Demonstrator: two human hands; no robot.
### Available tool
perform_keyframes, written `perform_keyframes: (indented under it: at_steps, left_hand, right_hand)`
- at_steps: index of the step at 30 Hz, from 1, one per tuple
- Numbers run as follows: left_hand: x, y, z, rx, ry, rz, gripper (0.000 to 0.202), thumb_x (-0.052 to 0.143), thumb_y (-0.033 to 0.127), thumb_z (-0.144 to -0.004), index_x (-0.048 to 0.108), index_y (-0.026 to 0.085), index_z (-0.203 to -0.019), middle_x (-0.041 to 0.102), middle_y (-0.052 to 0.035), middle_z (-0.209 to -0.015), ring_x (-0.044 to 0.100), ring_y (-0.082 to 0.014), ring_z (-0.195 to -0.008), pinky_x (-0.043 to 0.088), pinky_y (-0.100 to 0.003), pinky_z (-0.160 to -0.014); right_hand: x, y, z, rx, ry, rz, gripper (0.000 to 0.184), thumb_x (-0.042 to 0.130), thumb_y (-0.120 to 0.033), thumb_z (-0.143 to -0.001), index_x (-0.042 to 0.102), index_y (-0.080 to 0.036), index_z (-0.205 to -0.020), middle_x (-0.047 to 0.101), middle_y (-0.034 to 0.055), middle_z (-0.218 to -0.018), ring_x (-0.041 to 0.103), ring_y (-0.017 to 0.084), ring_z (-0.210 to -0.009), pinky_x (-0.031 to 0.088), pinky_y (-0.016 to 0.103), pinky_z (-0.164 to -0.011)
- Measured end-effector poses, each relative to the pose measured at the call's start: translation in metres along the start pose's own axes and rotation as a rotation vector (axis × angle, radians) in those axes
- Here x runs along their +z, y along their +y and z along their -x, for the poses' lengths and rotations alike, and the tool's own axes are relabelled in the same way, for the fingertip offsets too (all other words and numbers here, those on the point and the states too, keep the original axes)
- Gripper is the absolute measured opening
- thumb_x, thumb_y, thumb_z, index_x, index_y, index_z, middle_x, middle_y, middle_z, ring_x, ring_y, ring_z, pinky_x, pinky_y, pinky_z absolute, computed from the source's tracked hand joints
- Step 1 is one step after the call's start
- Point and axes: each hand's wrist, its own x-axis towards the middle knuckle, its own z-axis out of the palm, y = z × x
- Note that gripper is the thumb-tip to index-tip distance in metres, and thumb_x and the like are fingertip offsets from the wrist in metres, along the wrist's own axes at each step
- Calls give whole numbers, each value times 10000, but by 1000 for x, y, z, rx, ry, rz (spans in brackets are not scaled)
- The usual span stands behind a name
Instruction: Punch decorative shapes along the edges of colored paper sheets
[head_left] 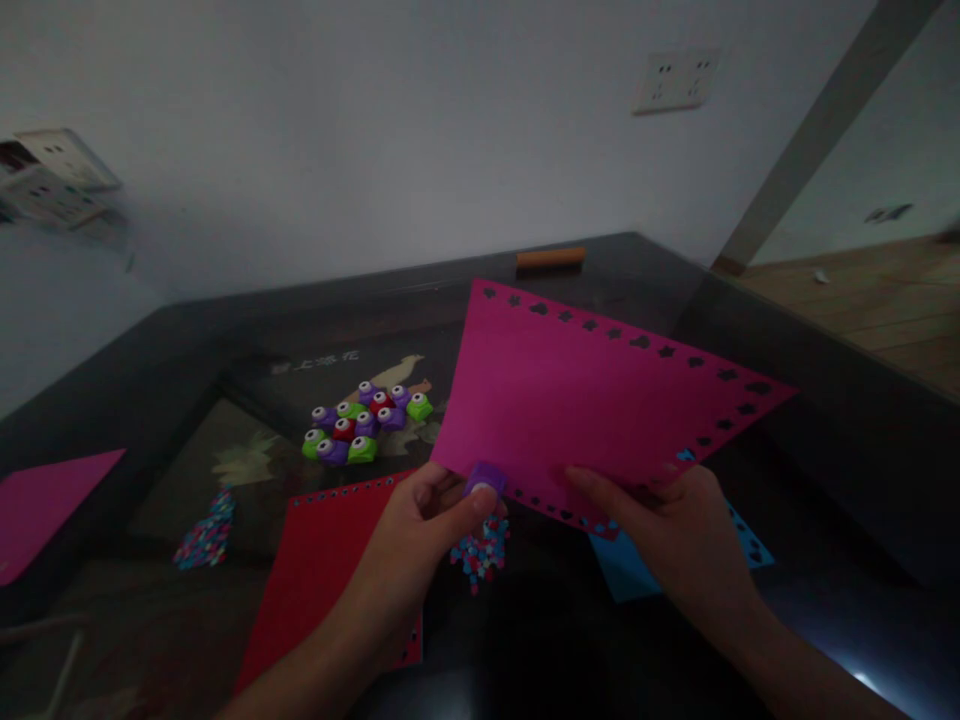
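Observation:
A pink sheet of paper [540, 390] is held up off the table, with shapes punched along its top, right and lower edges. My right hand [675, 540] grips its lower right side, thumb on top. Closed around a purple craft punch [487, 480] at the sheet's lower left edge is my left hand [435, 510], its thumb on the punch. Below the punch lies a small heap of punched paper bits [480, 555]. A red sheet [322, 570], punched along its edges, rests under my left forearm. A blue punched sheet [626, 570] is partly hidden by my right hand.
Several purple, green and red punches [364, 425] with eye-like tops stand grouped on the dark glossy table [247, 330]. Another pile of paper bits [208, 530] and a pink sheet [52, 505] lie at left. An orange stick-like object [550, 259] sits by the wall.

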Motion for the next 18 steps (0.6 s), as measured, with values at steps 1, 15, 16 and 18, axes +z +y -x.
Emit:
perform_keyframes:
  at_steps: [1, 15, 16, 18]
  left_hand:
    - [0, 0, 0, -2, 1, -1, 411, 777, 379, -687, 679, 163, -1024, 722, -87, -978, 659, -214, -926, 478, -270, -754]
    - [0, 0, 1, 15, -26, 27, 381, 777, 368, -700, 687, 179, -1019, 724, -58, -945, 654, -167, -797, 484, -273, -776]
    - [0, 0, 1, 17, -29, 30, 379, 776, 362, -703, 686, 182, -1024, 724, -60, -961, 656, -171, -815, 483, -277, -788]
    - [0, -1, 0, 23, -25, 28, 365, 770, 350, -712, 688, 186, -1027, 725, -61, -974, 657, -171, -820, 481, -284, -807]
  right_hand:
    - [0, -1, 0, 6, -1, 5, 101, 720, -337, -720, 755, -242, -721, 755, 24, -714, 705, 219, -656, 587, 371, -685]
    - [4, 0, 3, 71, 69, -66, 78, 751, -316, -680, 750, -243, -706, 757, 16, -724, 707, 228, -688, 572, 382, -730]
    - [4, -1, 3, 63, 65, -61, 75, 746, -316, -685, 749, -242, -700, 756, 15, -722, 708, 227, -695, 573, 381, -733]
    - [3, -1, 2, 50, 51, -46, 79, 732, -323, -699, 749, -247, -702, 755, 11, -724, 708, 225, -699, 575, 379, -727]
